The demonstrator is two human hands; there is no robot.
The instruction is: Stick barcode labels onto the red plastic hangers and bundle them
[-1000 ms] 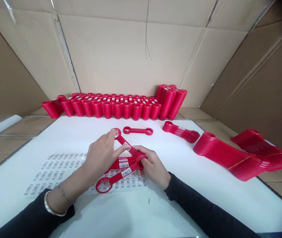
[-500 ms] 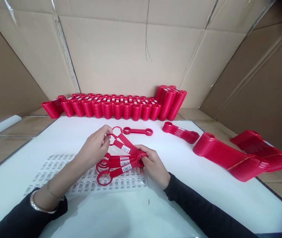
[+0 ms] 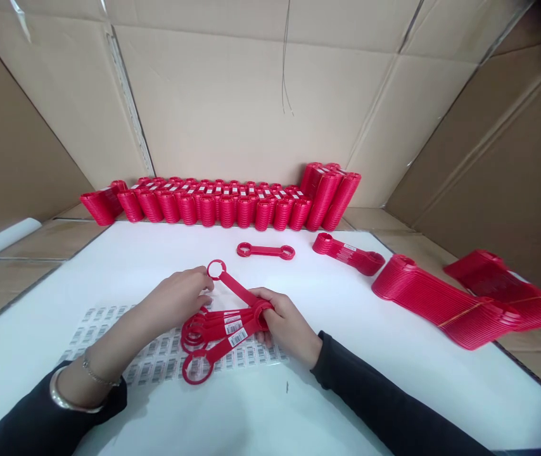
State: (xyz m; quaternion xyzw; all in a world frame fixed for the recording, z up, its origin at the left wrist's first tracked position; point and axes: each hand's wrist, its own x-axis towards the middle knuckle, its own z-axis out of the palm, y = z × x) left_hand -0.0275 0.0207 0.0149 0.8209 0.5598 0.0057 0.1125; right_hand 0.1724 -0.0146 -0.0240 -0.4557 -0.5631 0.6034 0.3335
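Observation:
A fan of red double-ring wrenches (image 3: 225, 324) is spread over the label sheet, several with white barcode labels on their bars. My right hand (image 3: 287, 323) is closed around their overlapping ring ends, thumb on top. One wrench (image 3: 236, 290) stands apart from the others, angled up and to the left without a visible label. My left hand (image 3: 182, 294) is at the far ring ends, its thumb and fingers apart beside that wrench's ring. The sheet of barcode labels (image 3: 156, 361) lies on the white table, partly covered by my left forearm and the wrenches.
More red wrenches (image 3: 265, 252) lie flat behind my hands. A short stack (image 3: 346, 253) and larger banded bundles (image 3: 446, 304) lie to the right. A long row of stacks (image 3: 218, 206) stands along the cardboard wall (image 3: 251, 101). A white roll (image 3: 2, 244) is at the left.
My left hand has moved down from the upper rings, its fingers now parted. One labelled wrench has swung down to the lower group, leaving one wrench raised. My right hand keeps its grip.

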